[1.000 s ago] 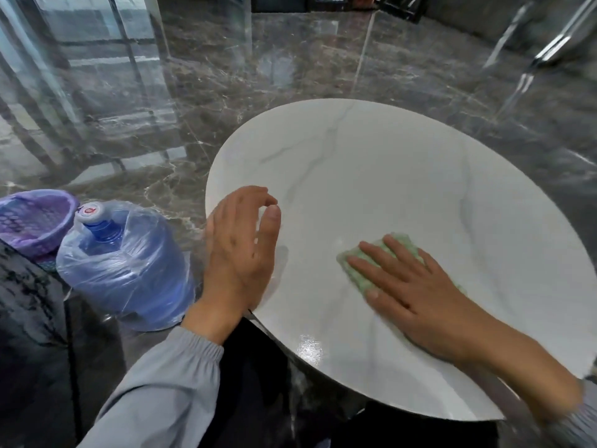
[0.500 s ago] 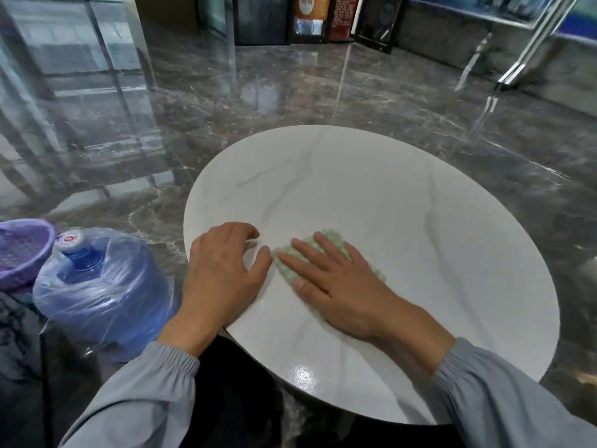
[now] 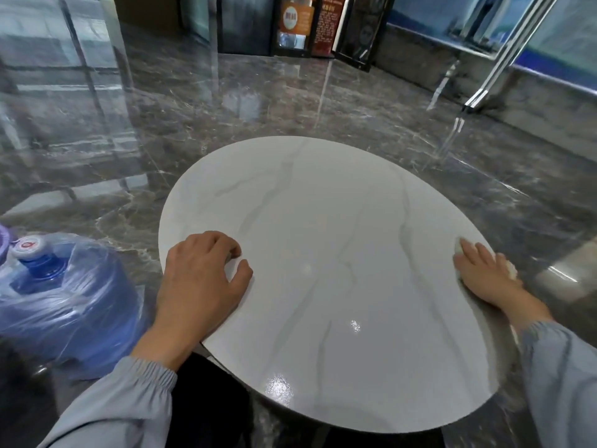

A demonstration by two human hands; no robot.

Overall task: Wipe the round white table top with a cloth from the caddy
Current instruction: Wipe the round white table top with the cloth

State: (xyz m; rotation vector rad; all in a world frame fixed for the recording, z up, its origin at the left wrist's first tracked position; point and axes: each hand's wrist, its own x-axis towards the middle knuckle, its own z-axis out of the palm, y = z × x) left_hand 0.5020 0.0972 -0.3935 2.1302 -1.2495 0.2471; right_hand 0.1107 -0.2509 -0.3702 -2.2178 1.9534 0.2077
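Across a glossy dark grey marble floor [image 3: 226,124] veined in white, which mirrors window frames and lights, stands one round white table top with faint grey veins [image 3: 323,195], itself shiny enough to carry two bright glints near its near edge. Two hands are on it. The left hand [image 3: 200,286] rests at the left rim with fingers bent and loosely bunched, thumb spread to the side, tips touching the surface and holding nothing. The right hand [image 3: 481,276] lies flat at the far right rim, fingers straight and close together, pressing down one pale, nubbly cloth [image 3: 511,270]; only small bits of the cloth peep out beyond the fingertips and beside the knuckles, right at the table's edge. Two light grey elastic-cuffed sleeves [image 3: 135,392] lead back to the camera. One large blue water bottle wrapped in clear plastic film [image 3: 64,302] stands on the floor just beside the left rim, crowding that side. Beyond the far rim the floor runs open to a row of dark-framed display boards [image 3: 294,17] at the back wall, and a slanted shiny metal rail [image 3: 497,59] rises at the right, well apart from the table
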